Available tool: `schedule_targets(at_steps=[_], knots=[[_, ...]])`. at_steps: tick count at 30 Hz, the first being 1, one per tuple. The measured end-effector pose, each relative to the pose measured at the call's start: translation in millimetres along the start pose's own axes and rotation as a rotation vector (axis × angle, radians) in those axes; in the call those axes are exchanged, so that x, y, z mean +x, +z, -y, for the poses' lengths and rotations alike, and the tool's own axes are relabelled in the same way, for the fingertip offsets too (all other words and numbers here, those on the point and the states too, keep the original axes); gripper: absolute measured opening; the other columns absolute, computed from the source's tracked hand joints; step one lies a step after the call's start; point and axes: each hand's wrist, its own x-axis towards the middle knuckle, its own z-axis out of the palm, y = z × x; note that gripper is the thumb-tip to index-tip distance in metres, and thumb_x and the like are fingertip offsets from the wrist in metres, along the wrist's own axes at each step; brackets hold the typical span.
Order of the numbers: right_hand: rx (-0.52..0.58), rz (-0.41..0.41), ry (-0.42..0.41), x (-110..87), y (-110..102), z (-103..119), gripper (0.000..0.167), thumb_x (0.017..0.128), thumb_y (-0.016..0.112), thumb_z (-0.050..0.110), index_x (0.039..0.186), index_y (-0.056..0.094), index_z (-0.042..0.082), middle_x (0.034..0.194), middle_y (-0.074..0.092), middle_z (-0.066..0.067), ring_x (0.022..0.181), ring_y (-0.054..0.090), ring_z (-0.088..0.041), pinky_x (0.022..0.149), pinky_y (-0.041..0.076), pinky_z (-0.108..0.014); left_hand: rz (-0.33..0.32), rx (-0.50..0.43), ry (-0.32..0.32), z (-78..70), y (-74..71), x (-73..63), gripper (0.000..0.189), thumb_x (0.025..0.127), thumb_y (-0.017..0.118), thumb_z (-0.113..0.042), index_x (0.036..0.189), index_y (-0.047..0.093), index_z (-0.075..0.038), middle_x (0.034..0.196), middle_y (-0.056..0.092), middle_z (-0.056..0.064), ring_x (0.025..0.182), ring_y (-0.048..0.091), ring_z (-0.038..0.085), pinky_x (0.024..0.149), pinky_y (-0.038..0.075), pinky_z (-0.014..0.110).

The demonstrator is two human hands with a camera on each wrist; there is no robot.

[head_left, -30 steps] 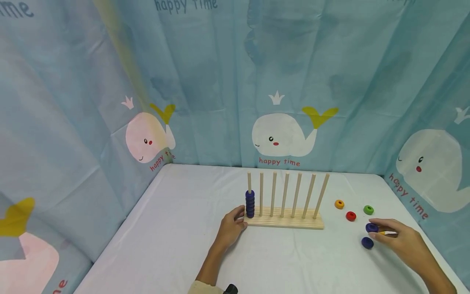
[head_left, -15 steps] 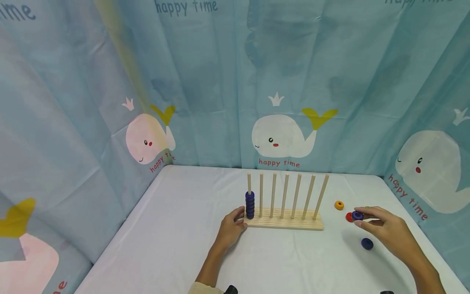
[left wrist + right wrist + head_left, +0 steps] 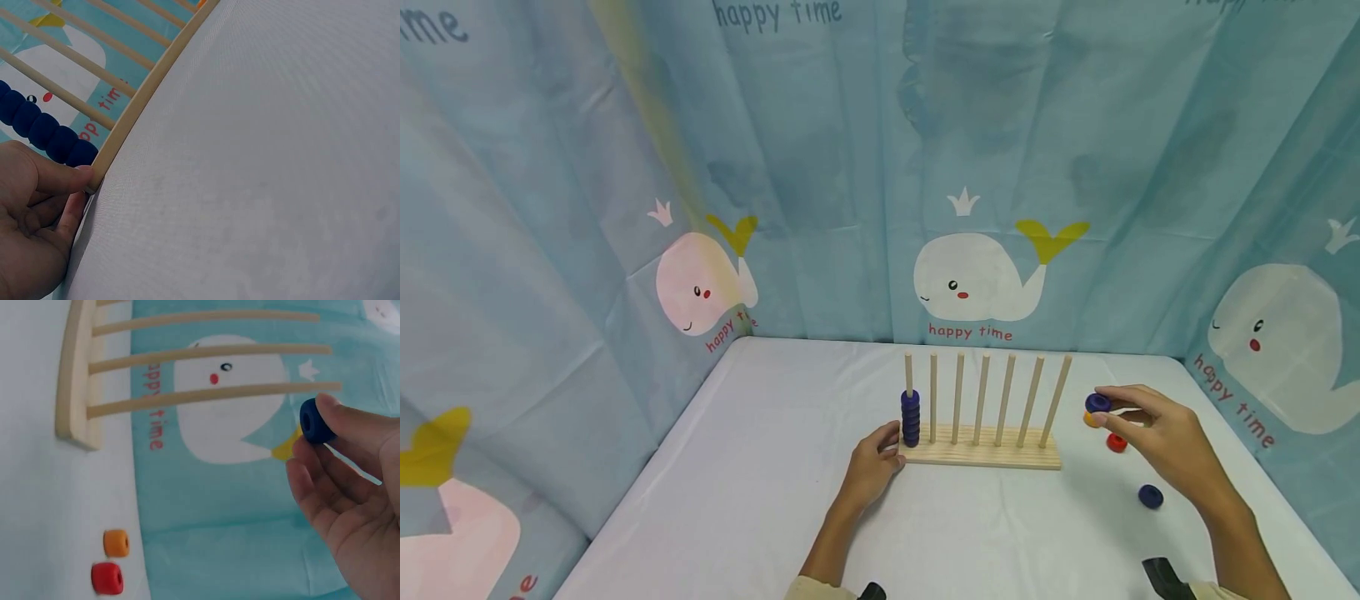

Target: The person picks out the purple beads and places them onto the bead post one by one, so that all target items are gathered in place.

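Note:
A wooden peg rack (image 3: 977, 452) with several upright pegs stands mid-table. Its leftmost peg carries a stack of dark blue beads (image 3: 911, 419), which show in the left wrist view too. At the rack's left end my left hand (image 3: 871, 468) grips the base between thumb and fingers. My right hand (image 3: 1165, 433) pinches a dark blue bead (image 3: 315, 422) between thumb and fingertips, raised above the table to the right of the rack. In the right wrist view the bead's hole shows, and it is apart from the pegs.
On the white table right of the rack lie an orange bead (image 3: 117, 543), a red bead (image 3: 107, 578) and another dark blue bead (image 3: 1150, 497). My right hand hides the green bead in the head view. A whale-print curtain (image 3: 820, 275) surrounds the table's back and sides.
My right hand has moved left and up with the blue bead, from above the loose blue bead to over the orange one. My left hand has stayed at the rack's end.

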Motion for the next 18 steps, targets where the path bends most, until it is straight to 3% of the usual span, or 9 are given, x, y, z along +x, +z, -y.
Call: schedule_targets(at_steps=[10,18], knots=[[0.091,-0.024,-0.11,18.1,7.6,29.3,0.04,0.084,0.076,0.012,0.123,0.067,0.013,0.11,0.065,0.004,0.09,0.062,-0.002,0.075,0.05,-0.007,0.001,0.005,0.003,-1.3,0.0,-0.3,0.059,0.087,0.062,0.004,0.143,0.047,-0.003,0.134,0.056,0.014,0.115,0.059,0.024,0.091,0.052,0.023],[0.174,-0.016,-0.14,30.7,13.6,44.2,0.045,0.082,0.077,0.006,0.125,0.065,0.013,0.112,0.065,0.002,0.096,0.062,-0.006,0.08,0.05,-0.008,0.004,0.01,0.011,-0.3,0.3,0.3,0.058,0.087,0.062,0.003,0.143,0.046,-0.002,0.134,0.056,0.014,0.115,0.059,0.024,0.092,0.051,0.023]])
